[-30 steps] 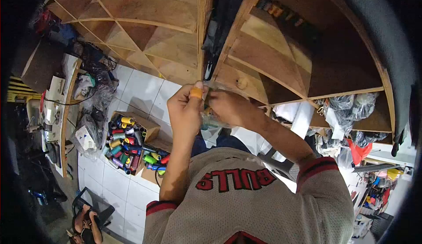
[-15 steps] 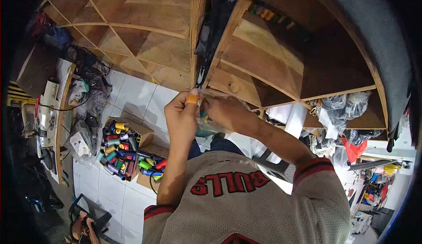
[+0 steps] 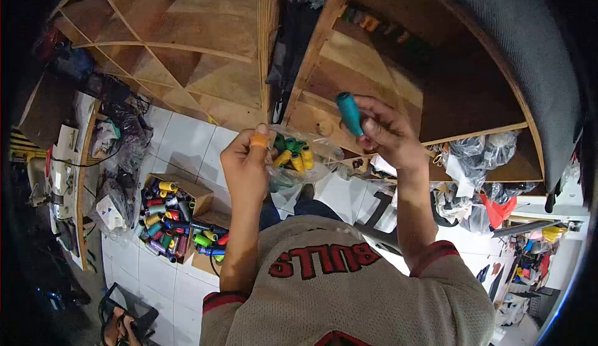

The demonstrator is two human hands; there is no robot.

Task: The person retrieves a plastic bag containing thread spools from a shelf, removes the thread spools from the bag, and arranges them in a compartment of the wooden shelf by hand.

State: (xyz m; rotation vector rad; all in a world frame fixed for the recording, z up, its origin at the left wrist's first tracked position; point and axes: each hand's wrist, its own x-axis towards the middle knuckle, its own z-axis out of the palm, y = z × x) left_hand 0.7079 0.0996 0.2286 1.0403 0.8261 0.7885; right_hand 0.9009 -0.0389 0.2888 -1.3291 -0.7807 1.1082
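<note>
Head view: right hand (image 3: 395, 135) clamped on teal spool (image 3: 351, 115), left hand (image 3: 245, 162) pinching plastic bag (image 3: 322, 154); wooden shelf (image 3: 352, 79) beyond, cardboard box (image 3: 200, 199) left.

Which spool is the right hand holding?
The teal spool: it's the only one in the right hand; the yellow spools and green spools sit in the clear bag.
</note>
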